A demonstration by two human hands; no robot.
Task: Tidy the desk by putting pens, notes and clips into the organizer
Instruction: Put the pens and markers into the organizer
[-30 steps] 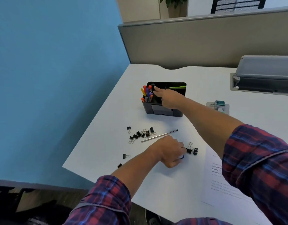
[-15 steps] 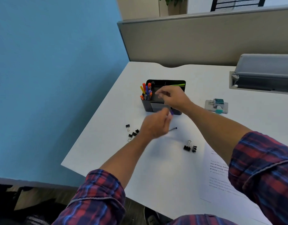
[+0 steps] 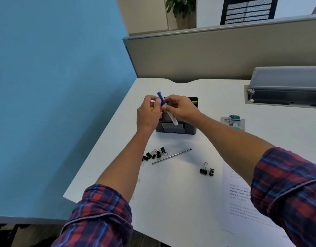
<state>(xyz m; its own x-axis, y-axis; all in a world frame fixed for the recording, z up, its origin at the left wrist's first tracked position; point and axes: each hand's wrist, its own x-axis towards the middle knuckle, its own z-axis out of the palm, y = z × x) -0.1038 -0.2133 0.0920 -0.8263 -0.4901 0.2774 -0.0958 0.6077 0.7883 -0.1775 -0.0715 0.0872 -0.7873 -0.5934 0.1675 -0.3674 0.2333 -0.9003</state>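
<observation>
Both hands are raised in front of the dark grey organizer [image 3: 190,129], which stands on the white desk [image 3: 171,202]. Between them is a white marker with a blue cap [image 3: 167,107], tilted cap-up. My left hand [image 3: 148,114] pinches it near the cap and my right hand [image 3: 180,108] grips its barrel. Coloured pens in the organizer's left slot are mostly hidden behind my left hand. A silver pen [image 3: 171,156] lies on the desk next to a cluster of black binder clips [image 3: 154,155]. Two more clips [image 3: 206,171] lie to the right.
A printed sheet [image 3: 243,198] lies at the right under my right forearm. A small packet with a teal item [image 3: 233,122] sits right of the organizer. A grey tray unit [image 3: 285,90] stands at the back right. The desk's left edge drops off beside a blue wall.
My left hand lifted the marker from the desk up toward the organizer. My right hand left the organizer's pen slot and took hold of the marker's barrel.
</observation>
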